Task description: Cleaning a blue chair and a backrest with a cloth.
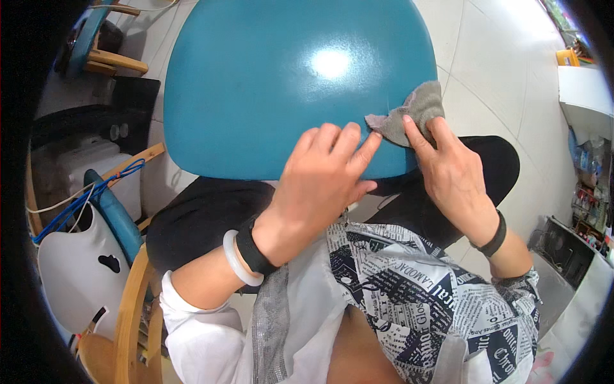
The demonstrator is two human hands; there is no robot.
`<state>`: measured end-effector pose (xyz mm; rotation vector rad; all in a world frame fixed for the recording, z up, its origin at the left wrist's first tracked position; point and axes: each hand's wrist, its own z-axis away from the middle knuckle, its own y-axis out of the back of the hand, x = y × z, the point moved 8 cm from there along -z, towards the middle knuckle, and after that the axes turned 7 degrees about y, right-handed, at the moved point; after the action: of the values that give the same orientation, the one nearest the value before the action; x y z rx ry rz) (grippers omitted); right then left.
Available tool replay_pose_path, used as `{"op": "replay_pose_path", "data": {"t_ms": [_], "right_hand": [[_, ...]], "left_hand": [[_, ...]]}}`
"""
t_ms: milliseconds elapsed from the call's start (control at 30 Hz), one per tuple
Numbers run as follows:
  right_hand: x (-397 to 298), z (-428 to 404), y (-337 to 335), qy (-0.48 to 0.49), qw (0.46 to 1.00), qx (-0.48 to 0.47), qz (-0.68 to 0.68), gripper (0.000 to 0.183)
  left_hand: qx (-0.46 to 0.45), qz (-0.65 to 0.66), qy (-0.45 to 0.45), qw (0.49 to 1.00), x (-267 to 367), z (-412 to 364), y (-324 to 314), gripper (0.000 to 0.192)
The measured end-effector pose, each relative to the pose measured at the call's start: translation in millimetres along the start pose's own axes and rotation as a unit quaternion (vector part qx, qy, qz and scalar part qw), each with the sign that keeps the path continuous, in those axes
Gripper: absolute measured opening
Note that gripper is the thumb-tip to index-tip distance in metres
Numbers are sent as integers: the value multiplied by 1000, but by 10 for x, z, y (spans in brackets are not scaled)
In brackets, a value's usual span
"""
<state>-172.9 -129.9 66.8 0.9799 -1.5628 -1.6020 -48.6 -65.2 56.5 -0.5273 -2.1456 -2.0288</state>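
In front of me is a blue chair seat (240, 96) with rounded corners and a glossy spot of reflected light. A grey-brown cloth (424, 108) with a pinkish edge lies over its near right corner. My right hand (451, 165) grips the cloth, index finger laid along it and the other fingers bent at the seat's edge. Close to the seat's front edge, my left hand (321, 168) rests with bent fingers and the thumb apart. Its index fingertip meets the cloth's near edge, and nothing shows in its grasp.
To my left stand a wooden chair frame (132, 293), a white plastic panel (81, 273) and a bundled blue cable (91, 199). Another blue seat with wooden legs (117, 60) is at the upper left. Pale floor tiles (494, 81) and a loaded shelf (590, 187) lie to the right.
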Motion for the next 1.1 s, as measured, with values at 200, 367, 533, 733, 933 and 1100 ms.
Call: {"op": "replay_pose_path", "data": {"t_ms": [200, 367, 533, 733, 933, 1100], "right_hand": [[189, -385, -62, -31, 999, 8, 1, 44], [146, 13, -103, -54, 997, -20, -46, 44], [316, -364, -69, -50, 999, 5, 13, 42], [46, -17, -96, -19, 997, -48, -49, 44], [1, -440, -142, 20, 999, -22, -26, 50], [-51, -720, -254, 79, 997, 2, -25, 48]], "left_hand": [[-33, -19, 7, 999, 61, -87, -83, 70], [-62, 18, -3, 998, 55, -94, -159, 68], [-37, 1, -16, 999, 122, -61, -100, 68], [81, 69, -50, 993, 147, 24, -80, 38], [106, 113, -123, 980, 280, 108, -118, 20], [103, 105, -134, 980, 326, 116, -218, 21]]}}
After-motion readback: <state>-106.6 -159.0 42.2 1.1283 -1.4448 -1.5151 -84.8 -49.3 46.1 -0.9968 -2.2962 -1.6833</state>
